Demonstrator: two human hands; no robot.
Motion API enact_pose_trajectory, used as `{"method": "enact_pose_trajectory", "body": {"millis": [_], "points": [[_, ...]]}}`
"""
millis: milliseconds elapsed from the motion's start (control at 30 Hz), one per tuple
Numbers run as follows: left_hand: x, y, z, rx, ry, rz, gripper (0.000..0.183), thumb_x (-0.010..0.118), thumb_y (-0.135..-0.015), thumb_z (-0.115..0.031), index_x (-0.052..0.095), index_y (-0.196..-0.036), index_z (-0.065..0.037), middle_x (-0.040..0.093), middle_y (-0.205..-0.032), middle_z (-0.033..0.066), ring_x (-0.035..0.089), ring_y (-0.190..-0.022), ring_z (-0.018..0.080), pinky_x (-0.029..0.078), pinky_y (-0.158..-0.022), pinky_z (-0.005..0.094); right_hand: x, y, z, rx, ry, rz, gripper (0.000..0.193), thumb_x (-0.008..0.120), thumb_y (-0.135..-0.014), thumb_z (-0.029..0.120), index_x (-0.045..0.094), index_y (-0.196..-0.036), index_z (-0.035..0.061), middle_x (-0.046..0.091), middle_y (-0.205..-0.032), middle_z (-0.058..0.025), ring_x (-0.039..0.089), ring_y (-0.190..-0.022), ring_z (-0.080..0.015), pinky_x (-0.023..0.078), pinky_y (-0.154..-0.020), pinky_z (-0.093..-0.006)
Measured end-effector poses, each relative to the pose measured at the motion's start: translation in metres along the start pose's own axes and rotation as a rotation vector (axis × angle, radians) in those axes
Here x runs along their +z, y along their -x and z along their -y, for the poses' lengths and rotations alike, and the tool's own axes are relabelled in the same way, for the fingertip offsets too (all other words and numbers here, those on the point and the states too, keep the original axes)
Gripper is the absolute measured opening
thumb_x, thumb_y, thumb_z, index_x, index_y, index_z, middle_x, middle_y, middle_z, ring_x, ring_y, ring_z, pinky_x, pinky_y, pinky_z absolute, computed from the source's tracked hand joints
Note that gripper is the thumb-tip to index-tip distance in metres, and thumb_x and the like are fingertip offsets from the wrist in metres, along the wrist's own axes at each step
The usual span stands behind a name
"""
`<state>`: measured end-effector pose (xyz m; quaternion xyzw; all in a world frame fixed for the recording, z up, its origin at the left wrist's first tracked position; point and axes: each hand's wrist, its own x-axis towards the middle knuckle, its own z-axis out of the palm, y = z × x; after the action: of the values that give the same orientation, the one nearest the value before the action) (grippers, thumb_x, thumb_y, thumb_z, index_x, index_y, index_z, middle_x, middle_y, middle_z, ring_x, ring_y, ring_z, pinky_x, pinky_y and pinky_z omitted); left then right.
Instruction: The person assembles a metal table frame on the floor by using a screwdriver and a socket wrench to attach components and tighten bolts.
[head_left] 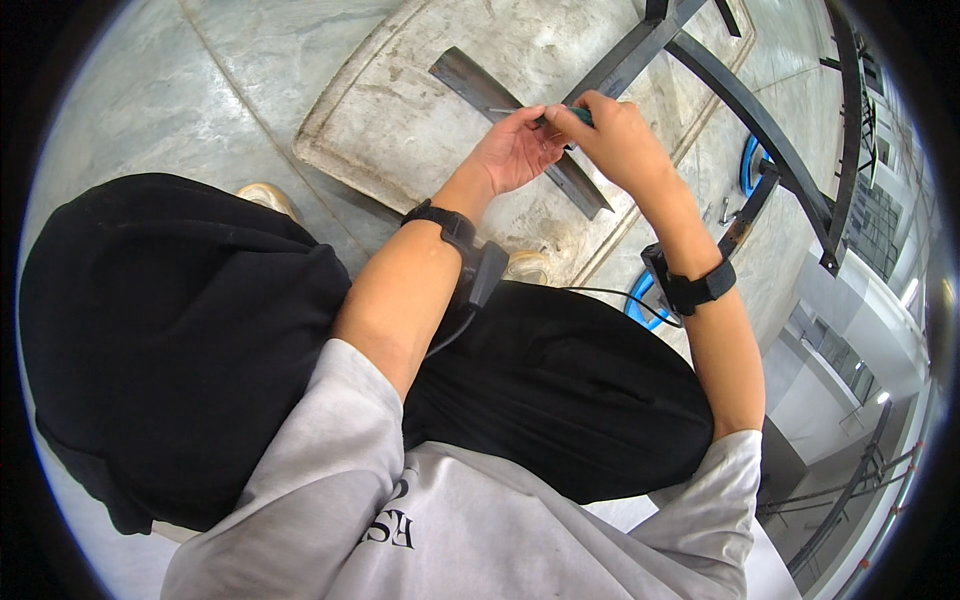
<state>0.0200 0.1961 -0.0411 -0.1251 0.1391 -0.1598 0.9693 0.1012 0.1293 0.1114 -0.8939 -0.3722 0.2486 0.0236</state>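
A slim tool with a teal handle [580, 115] and a thin metal shaft, which looks like a screwdriver, is in my right hand [625, 145], fingers closed around the handle. My left hand [515, 152] is turned palm up beside it, its thumb and fingers curled in at the front of the handle. The shaft pokes out to the left past the left fingertips; the grip itself is partly hidden. Under both hands a dark steel angle bar [470, 82] lies slantwise, crossing the end of a dark steel beam [625, 65].
A worn, stained pale board [370, 110] lies on the grey floor [140, 110] beneath the steel. The dark frame's curved-looking member [745, 100] stretches to the right. Blue ring-shaped pieces [750, 165] and small metal parts [725, 210] lie right. A black cable [610, 292] runs by my knee.
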Motion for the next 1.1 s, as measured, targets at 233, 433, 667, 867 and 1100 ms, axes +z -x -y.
{"method": "enact_pose_trajectory", "body": {"millis": [233,433,667,867,1100], "points": [[-0.001,-0.001,0.002,-0.021,0.134,-0.008,0.024,0.057,-0.081,-0.018,0.052,-0.097,0.000,0.058,-0.093,0.0093,0.057,-0.088,0.0189,0.051,-0.072,0.0268,0.002,-0.001,-0.003,-0.220,-0.032,-0.261,0.025,0.058,-0.077,0.023,0.052,-0.083,-0.0007,0.056,-0.063,-0.0176,0.056,-0.063,-0.0358,0.045,-0.057,-0.0382],[0.001,0.000,0.002,-0.016,0.031,-0.021,0.024,0.056,-0.081,-0.019,0.053,-0.096,-0.001,0.059,-0.094,0.0099,0.058,-0.086,0.0192,0.051,-0.073,0.0266,-0.001,-0.003,0.002,0.266,-0.028,0.091,0.025,0.059,-0.074,0.020,0.050,-0.085,0.0001,0.058,-0.082,-0.0221,0.056,-0.081,-0.0371,0.045,-0.069,-0.0407],[0.003,-0.003,0.000,0.022,0.054,-0.044,0.022,0.056,-0.080,-0.019,0.055,-0.095,-0.002,0.059,-0.090,0.0083,0.057,-0.083,0.0184,0.049,-0.078,0.0280,0.000,0.002,0.001,-0.113,-0.022,-0.150,0.029,0.057,-0.076,0.025,0.054,-0.088,-0.0016,0.059,-0.076,-0.0215,0.058,-0.074,-0.0375,0.046,-0.066,-0.0411],[0.001,0.002,0.002,0.010,-0.008,-0.046,0.029,0.053,-0.081,-0.022,0.052,-0.101,-0.002,0.057,-0.096,0.0096,0.057,-0.084,0.0195,0.048,-0.079,0.0277,-0.002,-0.002,0.004,0.194,-0.152,0.088,0.026,0.065,-0.067,0.016,0.057,-0.084,-0.0022,0.060,-0.079,-0.0208,0.058,-0.077,-0.0353,0.046,-0.067,-0.0382],[-0.021,0.007,0.005,0.292,0.018,-0.535,0.039,0.044,-0.083,-0.042,0.053,-0.088,-0.004,0.058,-0.087,0.0100,0.058,-0.075,0.0195,0.050,-0.066,0.0307,0.001,-0.002,0.000,-0.102,-0.120,-0.029,0.021,0.064,-0.065,0.012,0.056,-0.081,0.0003,0.055,-0.073,-0.0146,0.056,-0.066,-0.0284,0.043,-0.060,-0.0338]]}}
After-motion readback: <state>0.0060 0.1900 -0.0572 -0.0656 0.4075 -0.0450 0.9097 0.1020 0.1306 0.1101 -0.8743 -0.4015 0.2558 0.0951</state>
